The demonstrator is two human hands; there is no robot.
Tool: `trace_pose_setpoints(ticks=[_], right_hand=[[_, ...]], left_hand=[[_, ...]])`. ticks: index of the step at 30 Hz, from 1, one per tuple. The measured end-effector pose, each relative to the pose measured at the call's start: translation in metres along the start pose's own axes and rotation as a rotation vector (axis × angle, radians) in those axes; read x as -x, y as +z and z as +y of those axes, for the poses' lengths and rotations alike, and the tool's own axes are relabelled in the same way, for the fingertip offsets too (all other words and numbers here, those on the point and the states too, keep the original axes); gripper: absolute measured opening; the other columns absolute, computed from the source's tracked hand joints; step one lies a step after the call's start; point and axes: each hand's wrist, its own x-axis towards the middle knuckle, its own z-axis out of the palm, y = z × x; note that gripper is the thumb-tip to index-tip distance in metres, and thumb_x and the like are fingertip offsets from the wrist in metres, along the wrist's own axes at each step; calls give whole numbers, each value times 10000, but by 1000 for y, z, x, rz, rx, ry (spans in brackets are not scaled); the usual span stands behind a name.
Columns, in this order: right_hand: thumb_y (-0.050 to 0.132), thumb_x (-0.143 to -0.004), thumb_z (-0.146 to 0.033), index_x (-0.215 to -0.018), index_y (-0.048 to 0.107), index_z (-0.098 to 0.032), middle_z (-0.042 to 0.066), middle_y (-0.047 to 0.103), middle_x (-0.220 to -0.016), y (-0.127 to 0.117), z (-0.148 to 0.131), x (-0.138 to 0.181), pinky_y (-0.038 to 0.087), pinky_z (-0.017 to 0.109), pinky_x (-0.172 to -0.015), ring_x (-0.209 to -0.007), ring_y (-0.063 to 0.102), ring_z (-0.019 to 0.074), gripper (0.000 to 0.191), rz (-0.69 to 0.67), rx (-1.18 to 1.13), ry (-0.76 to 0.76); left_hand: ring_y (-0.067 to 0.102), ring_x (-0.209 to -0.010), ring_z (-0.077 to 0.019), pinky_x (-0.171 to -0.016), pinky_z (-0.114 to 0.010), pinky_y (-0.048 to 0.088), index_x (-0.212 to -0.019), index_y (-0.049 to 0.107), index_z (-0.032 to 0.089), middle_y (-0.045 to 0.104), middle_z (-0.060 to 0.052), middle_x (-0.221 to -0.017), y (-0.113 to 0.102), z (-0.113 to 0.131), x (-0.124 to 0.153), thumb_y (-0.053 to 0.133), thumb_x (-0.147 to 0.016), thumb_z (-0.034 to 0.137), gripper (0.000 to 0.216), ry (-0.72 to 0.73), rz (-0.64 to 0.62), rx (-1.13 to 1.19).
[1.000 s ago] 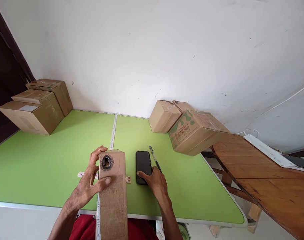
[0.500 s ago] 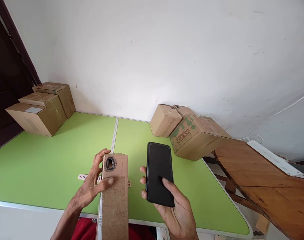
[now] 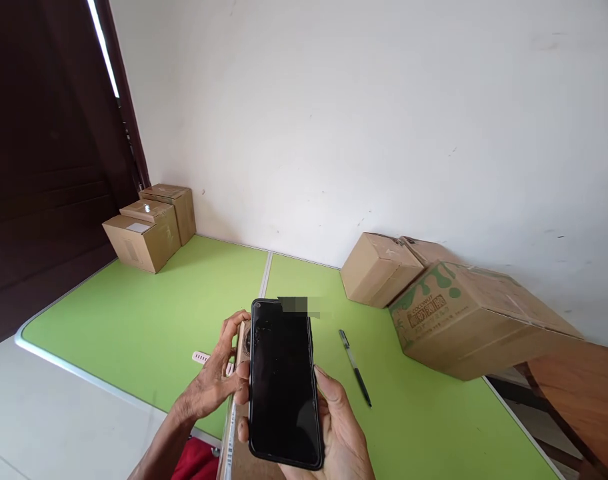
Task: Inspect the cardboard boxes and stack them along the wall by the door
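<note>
In my right hand [image 3: 341, 427] is a black smartphone [image 3: 284, 387], its dark screen facing me. My left hand [image 3: 214, 373] grips the upper left side of a narrow cardboard box [image 3: 227, 453]. The phone lies in front of that box and covers most of it. Part of a dark-ringed hole shows near the box's top, beside the phone's left edge. A pale pink strap [image 3: 201, 358] with slots lies on the green table, partly behind my left hand. To the right of the phone rests a pen [image 3: 355, 368] with a black end.
Several cardboard boxes [image 3: 134, 248] stand at the table's far left by a dark door [image 3: 44, 133]. More boxes, one with green print [image 3: 464, 320], stand at the right against the wall. A brown wooden table [image 3: 579, 387] adjoins the right side.
My right hand has brought the phone left, over the front of the narrow box. The pen on the table has come into sight. My view has turned to the left.
</note>
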Motion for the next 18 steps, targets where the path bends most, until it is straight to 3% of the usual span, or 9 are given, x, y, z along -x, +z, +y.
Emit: trace_pose_setpoints(ticks=[5, 9, 14, 18], right_hand=[[750, -890, -625, -1067, 860, -213, 155, 853, -1061, -5, -2, 1, 633, 552, -876, -1024, 787, 385, 462, 24, -34, 44], [753, -869, -661, -1081, 850, -218, 154, 850, -1031, 0, -1, 3, 620, 577, -905, -1041, 778, 395, 501, 26, -27, 87], [757, -840, -724, -1123, 842, -202, 168, 841, -1013, -1, 5, 5, 608, 591, -936, -1062, 766, 407, 600, 24, 41, 62], [743, -853, -751, -1149, 842, -222, 159, 843, -1008, -9, 8, 9, 612, 583, -929, -1039, 771, 399, 614, 17, 42, 63]], left_hand=[[287, -1601, -466, -1269, -632, 396, -1676, 413, 337, 382, -104, -1674, 3, 0, -2, 675, -847, 838, 1003, 4, 46, 11], [324, -1571, -497, -1217, -628, 458, -1693, 393, 301, 384, -145, -1679, 5, 5, -4, 585, -841, 920, 1070, 16, 23, -31], [373, -1527, -543, -1207, -651, 472, -1665, 468, 266, 450, -151, -1640, 9, 21, -5, 569, -638, 1091, 1321, 23, 42, -20], [346, -1554, -546, -1218, -663, 458, -1649, 497, 289, 470, -140, -1643, 10, 25, -4, 584, -581, 1109, 1350, -8, 53, -19]])
